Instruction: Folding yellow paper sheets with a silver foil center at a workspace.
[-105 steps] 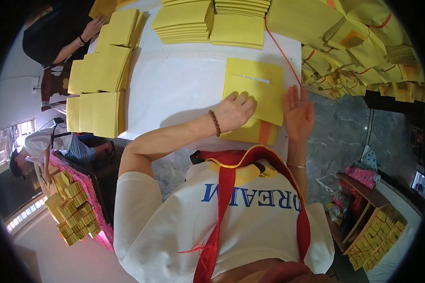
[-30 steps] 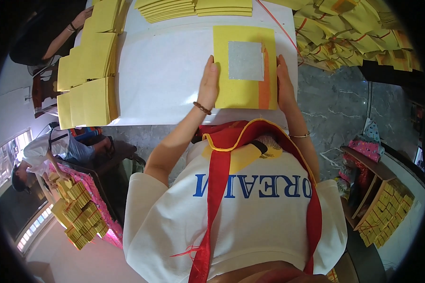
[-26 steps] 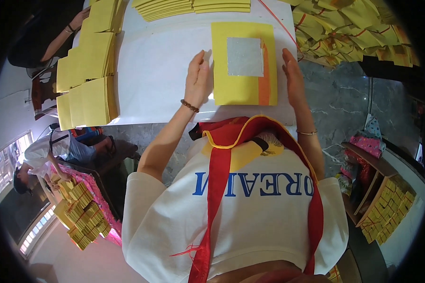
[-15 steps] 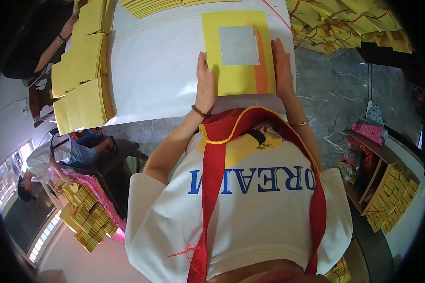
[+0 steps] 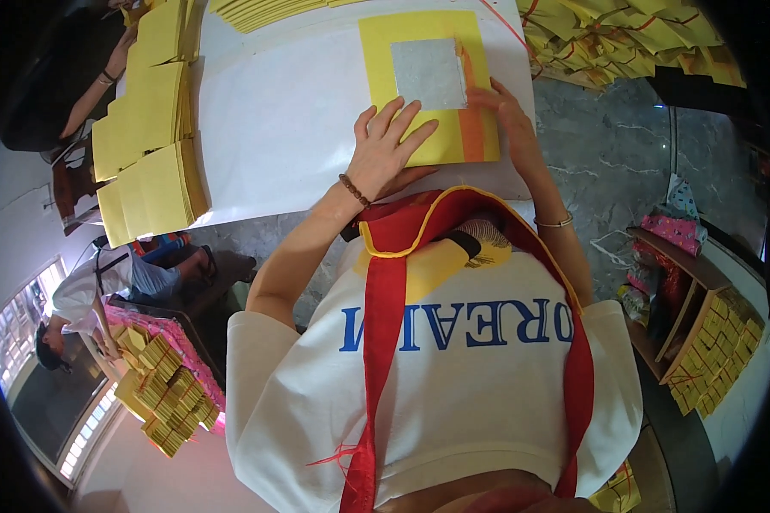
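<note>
Before me on the white table lies a yellow paper sheet or stack (image 5: 432, 137), with a silver-grey square (image 5: 428, 75) in its middle and an orange strip (image 5: 473, 137) down its right side. My left hand (image 5: 385, 150) rests over its lower left corner, fingers spread and the tips just under the silver square. At the right edge is my right hand (image 5: 509, 115), its fingers reaching across the paper toward the orange strip. The fingers are stretched out; nothing shows in them. I cannot tell whether the sheet is single or a pile.
Yellow paper stacks (image 5: 150, 115) line the left side of the white table (image 5: 274, 111). More yellow bundles with red ties (image 5: 624, 38) lie at the upper right. Another person's arm (image 5: 90, 98) is at the upper left; a seated person (image 5: 90, 286) handles yellow bundles (image 5: 162, 385).
My left hand has moved from the paper's left edge onto its lower left corner, fingers spreading. My right fingers have come inward over the right edge. The paper has shifted up slightly.
</note>
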{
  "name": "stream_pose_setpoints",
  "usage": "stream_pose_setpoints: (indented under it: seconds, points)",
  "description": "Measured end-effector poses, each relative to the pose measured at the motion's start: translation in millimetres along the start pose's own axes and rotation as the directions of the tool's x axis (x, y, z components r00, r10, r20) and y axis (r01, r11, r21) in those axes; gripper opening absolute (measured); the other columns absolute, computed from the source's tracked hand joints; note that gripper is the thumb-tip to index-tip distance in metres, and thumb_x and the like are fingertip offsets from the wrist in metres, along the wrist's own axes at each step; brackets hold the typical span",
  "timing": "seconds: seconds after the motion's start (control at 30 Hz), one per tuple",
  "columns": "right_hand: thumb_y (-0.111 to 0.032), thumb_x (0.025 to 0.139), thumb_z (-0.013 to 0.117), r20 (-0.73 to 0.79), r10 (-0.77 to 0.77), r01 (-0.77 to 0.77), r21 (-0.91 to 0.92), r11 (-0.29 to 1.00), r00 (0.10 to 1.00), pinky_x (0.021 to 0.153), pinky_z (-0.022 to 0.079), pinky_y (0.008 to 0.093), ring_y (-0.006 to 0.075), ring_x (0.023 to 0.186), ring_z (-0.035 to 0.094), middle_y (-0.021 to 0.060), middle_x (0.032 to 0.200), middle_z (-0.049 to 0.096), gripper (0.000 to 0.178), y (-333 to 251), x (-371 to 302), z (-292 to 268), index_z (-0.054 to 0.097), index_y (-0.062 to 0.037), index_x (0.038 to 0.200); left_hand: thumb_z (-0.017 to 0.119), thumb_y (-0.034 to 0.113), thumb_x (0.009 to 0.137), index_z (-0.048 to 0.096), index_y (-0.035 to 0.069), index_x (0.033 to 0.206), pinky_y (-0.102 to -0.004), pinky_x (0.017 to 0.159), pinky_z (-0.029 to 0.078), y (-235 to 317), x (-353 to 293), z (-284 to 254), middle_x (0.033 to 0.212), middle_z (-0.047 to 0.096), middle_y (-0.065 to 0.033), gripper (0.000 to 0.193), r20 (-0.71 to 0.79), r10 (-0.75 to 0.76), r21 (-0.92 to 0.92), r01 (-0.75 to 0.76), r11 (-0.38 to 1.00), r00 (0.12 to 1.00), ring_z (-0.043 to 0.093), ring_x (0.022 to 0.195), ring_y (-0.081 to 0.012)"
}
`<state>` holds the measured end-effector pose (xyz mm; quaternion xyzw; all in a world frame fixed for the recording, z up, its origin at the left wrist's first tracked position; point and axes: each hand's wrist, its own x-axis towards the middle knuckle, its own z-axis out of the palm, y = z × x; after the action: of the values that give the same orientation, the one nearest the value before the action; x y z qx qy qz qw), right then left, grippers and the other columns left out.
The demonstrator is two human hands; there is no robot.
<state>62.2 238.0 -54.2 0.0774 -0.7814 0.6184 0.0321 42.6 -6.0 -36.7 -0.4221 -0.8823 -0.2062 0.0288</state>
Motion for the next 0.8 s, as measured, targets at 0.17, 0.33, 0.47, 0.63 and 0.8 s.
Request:
stream_pose_setpoints:
  seconds: [0.17, 0.33, 0.47, 0.63, 0.8]
  points:
    - [-0.027, 0.093, 0.039, -0.01, 0.012, -0.012, -0.039, 0.999, 1.0, 0.104, 0.025, 0.0354, 0.0265, 0.123, 0.037, 0.0101, 0.117, 0.057, 0.038, 4.3, -0.7, 6.5, 0.065, 0.0009, 0.094, 0.075, 0.032, 0.063, 0.053, 0.017, 0.117, -0.0416, 0.09, 0.031, 0.6, 2.1, -8.4, 0.122, 0.048, -0.0062, 0.06, -0.037, 0.055, -0.014, -0.056, 0.998, 0.998, 0.043, 0.111, -0.0253]
    - [-0.025, 0.093, 0.039, -0.03, 0.089, -0.086, 0.087, 0.993, 0.996, 0.103, 0.026, 0.0346, 0.0259, 0.123, 0.036, 0.0098, 0.118, 0.056, 0.037, 3.9, -1.0, 5.1, 0.065, 0.0016, 0.089, 0.069, 0.02, 0.072, 0.063, 0.012, 0.098, -0.0329, 0.073, 0.042, 1.3, 11.1, -17.7, 0.093, 0.059, -0.0045, 0.028, -0.126, 0.139, -0.162, -0.159, 0.974, 0.982, 0.054, 0.086, -0.0225]
    - [-0.024, 0.093, 0.039, -0.025, 0.093, -0.087, 0.176, 0.981, 0.995, 0.103, 0.027, 0.0339, 0.0253, 0.123, 0.036, 0.0098, 0.118, 0.056, 0.037, 8.1, -1.7, 3.8, 0.065, 0.0016, 0.089, 0.064, 0.016, 0.077, 0.062, 0.007, 0.085, -0.0325, 0.064, 0.045, -1.9, 18.5, -21.8, 0.077, 0.058, -0.0073, 0.012, -0.079, 0.027, -0.416, -0.058, 0.908, 0.997, 0.055, 0.074, -0.0238]
    - [-0.025, 0.093, 0.04, -0.049, 0.085, -0.071, 0.238, 0.969, 0.995, 0.103, 0.026, 0.0334, 0.0243, 0.123, 0.036, 0.0103, 0.118, 0.056, 0.036, 11.9, -0.8, 7.4, 0.064, 0.0011, 0.085, 0.061, 0.016, 0.08, 0.061, 0.006, 0.08, -0.0338, 0.061, 0.046, -4.6, 20.7, -17.5, 0.073, 0.058, -0.0085, 0.011, -0.069, -0.058, -0.446, 0.021, 0.895, 0.996, 0.056, 0.071, -0.025]
    - [-0.026, 0.094, 0.041, -0.077, 0.123, -0.094, 0.303, 0.948, 0.989, 0.102, 0.027, 0.033, 0.0225, 0.123, 0.036, 0.0111, 0.116, 0.057, 0.036, 13.1, -1.2, 10.1, 0.061, -0.0001, 0.079, 0.059, 0.015, 0.081, 0.061, 0.005, 0.079, -0.0346, 0.06, 0.046, -2.0, 22.1, -20.0, 0.07, 0.059, -0.0087, 0.01, -0.023, -0.123, -0.469, 0.098, 0.878, 0.992, 0.057, 0.068, -0.0255]
